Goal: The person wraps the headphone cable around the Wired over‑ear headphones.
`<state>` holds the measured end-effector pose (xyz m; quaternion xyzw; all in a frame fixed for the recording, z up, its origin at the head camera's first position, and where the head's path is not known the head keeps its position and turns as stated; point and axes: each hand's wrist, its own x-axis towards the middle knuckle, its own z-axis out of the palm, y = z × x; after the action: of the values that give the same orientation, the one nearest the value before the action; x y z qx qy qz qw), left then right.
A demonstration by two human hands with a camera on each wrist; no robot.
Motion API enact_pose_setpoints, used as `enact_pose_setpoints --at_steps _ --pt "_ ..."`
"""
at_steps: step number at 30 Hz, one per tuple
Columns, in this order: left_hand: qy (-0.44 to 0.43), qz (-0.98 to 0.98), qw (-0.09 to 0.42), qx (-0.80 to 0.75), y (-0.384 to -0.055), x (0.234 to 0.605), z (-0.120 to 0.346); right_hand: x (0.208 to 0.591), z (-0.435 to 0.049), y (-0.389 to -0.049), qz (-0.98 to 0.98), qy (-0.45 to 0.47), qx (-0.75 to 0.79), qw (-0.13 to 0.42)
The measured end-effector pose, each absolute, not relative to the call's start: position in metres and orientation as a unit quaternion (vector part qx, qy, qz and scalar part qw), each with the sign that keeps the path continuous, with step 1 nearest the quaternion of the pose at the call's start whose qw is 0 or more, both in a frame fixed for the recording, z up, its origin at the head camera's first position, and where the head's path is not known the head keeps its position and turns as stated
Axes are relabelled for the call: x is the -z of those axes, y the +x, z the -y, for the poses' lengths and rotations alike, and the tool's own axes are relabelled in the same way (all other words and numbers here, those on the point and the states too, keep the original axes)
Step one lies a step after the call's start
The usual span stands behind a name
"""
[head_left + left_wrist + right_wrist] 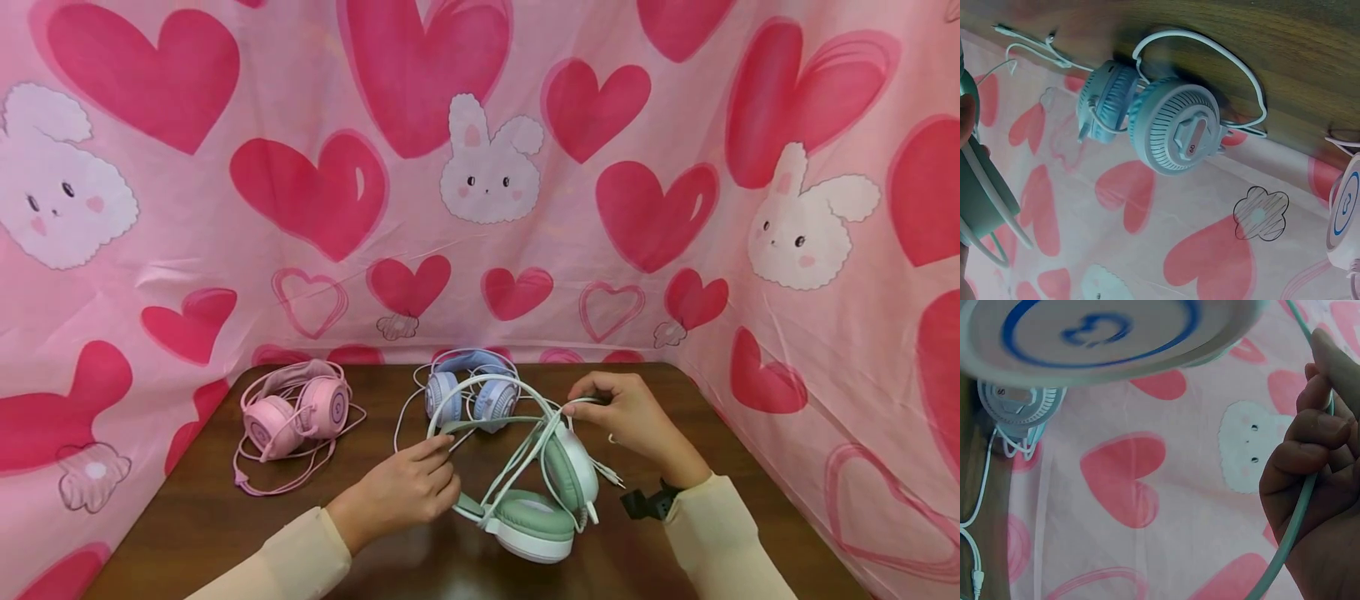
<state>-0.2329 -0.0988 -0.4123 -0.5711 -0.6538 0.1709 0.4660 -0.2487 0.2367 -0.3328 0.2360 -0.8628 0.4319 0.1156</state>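
Note:
Green-and-white headphones (534, 517) are held above the table, tilted, with the ear cups hanging low on the right. My left hand (408, 490) grips them by the headband, whose green padding (985, 190) shows at the edge of the left wrist view. Fingers of my right hand (628, 417) curl round a pale green cable (1298, 519), seen clearly in the right wrist view. Loops of cable cross between the headband and the cups. A white ear cup with a blue ring (1100, 331) fills the top of that same view.
Pink headphones (330, 408) lie on the dark wooden table (352, 546) at the left, their cable looped beside them. Blue headphones (444, 400) stand at the back, partly behind the green pair. A pink cloth with hearts and rabbits (491, 187) surrounds the table.

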Motion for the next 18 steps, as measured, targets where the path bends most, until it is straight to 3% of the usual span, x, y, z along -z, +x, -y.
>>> enact_pose_setpoints --at_steps 14,18 --pt "-0.592 0.634 0.485 -0.110 -0.226 0.410 0.105 0.344 -0.238 -0.261 0.850 0.239 -0.464 0.071" --pt "-0.598 0.623 0.498 -0.086 -0.224 0.407 0.107 0.348 -0.240 -0.266 0.848 0.265 -0.452 0.085"
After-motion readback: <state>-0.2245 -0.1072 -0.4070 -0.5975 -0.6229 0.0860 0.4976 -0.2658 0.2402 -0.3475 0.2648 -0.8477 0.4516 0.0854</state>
